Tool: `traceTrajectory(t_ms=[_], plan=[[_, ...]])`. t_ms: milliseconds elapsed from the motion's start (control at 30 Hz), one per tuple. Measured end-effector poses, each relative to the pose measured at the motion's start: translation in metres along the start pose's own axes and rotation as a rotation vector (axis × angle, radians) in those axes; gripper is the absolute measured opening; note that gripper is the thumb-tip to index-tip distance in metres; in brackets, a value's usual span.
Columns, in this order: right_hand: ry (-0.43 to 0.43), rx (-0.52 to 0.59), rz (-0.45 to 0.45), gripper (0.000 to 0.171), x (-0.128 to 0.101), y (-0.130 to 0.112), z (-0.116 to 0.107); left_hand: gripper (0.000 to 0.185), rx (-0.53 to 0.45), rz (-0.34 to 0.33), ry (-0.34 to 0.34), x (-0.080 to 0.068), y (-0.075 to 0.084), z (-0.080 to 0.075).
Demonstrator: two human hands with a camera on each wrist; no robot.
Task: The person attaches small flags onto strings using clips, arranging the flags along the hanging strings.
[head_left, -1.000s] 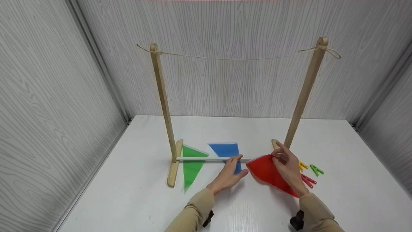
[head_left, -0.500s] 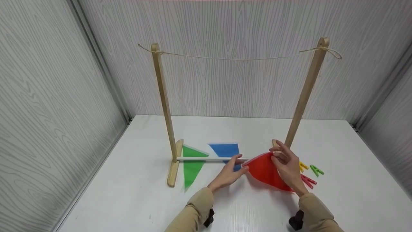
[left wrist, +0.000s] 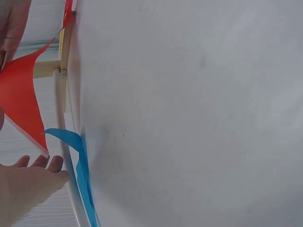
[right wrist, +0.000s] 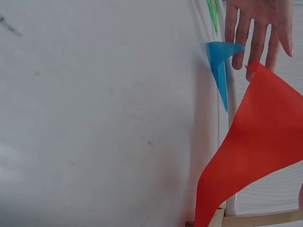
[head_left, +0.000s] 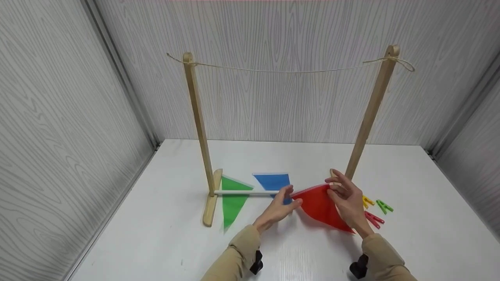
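Note:
A red triangular flag (head_left: 318,207) hangs just above the white table (head_left: 175,242), tip pointing toward me. My right hand (head_left: 336,189) pinches its top right corner beside the right wooden post (head_left: 369,113). My left hand (head_left: 291,197) has straight fingers at the flag's left corner; the right wrist view shows those fingers (right wrist: 255,28) spread behind the red flag (right wrist: 255,142). A blue flag (head_left: 273,180) and a green flag (head_left: 232,201) lie flat under a white rod (head_left: 242,192). In the left wrist view the red flag (left wrist: 19,99) is above the blue flag (left wrist: 80,165).
A string (head_left: 289,71) runs between the tops of the left post (head_left: 197,121) and the right post. A yellow peg (head_left: 367,201), a green peg (head_left: 384,205) and a red peg (head_left: 374,219) lie right of my right hand. Grey walls enclose the table.
The red flag has risen off the table and its top edge now lies straighter. My left hand has shifted a little, fingers coming to the flag's left corner.

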State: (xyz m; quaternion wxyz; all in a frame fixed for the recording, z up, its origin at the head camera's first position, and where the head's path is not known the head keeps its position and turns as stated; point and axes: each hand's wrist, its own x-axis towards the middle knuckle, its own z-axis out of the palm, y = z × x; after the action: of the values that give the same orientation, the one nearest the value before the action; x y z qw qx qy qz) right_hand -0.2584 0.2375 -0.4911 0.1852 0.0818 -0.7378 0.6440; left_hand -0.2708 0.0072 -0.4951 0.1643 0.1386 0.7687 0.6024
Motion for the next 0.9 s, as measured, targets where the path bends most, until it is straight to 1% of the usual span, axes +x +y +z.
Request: traceTrajectory(t_ms=[100, 267, 400, 567, 700, 833, 900], plan=[[0.001, 0.012, 0.000, 0.059, -0.0004, 0.0000, 0.0005, 0.071, -0.051, 0.011, 0.025, 0.0009, 0.0008, 0.0009], [-0.001, 0.016, -0.006, 0.061, -0.0003, 0.0008, 0.0010, 0.067, -0.111, 0.029, 0.097, 0.0019, 0.0006, 0.0020], [-0.018, 0.035, -0.048, 0.060, 0.0010, 0.0031, 0.0005, 0.062, -0.121, 0.050, 0.148, 0.0026, 0.0000, 0.0029], [-0.040, 0.069, -0.096, 0.059, 0.0014, 0.0061, 0.0011, 0.054, -0.169, 0.076, 0.194, 0.0021, 0.0002, 0.0030], [-0.037, 0.054, -0.088, 0.060, 0.0002, 0.0066, 0.0013, 0.049, -0.204, 0.075, 0.220, 0.0014, 0.0002, 0.0026], [-0.018, 0.016, -0.060, 0.063, -0.0024, 0.0067, -0.0003, 0.041, -0.245, 0.076, 0.229, 0.0021, -0.0004, 0.0026], [-0.014, -0.012, -0.050, 0.063, -0.0039, 0.0071, -0.0018, 0.036, -0.249, 0.080, 0.240, 0.0028, -0.0010, 0.0023]])
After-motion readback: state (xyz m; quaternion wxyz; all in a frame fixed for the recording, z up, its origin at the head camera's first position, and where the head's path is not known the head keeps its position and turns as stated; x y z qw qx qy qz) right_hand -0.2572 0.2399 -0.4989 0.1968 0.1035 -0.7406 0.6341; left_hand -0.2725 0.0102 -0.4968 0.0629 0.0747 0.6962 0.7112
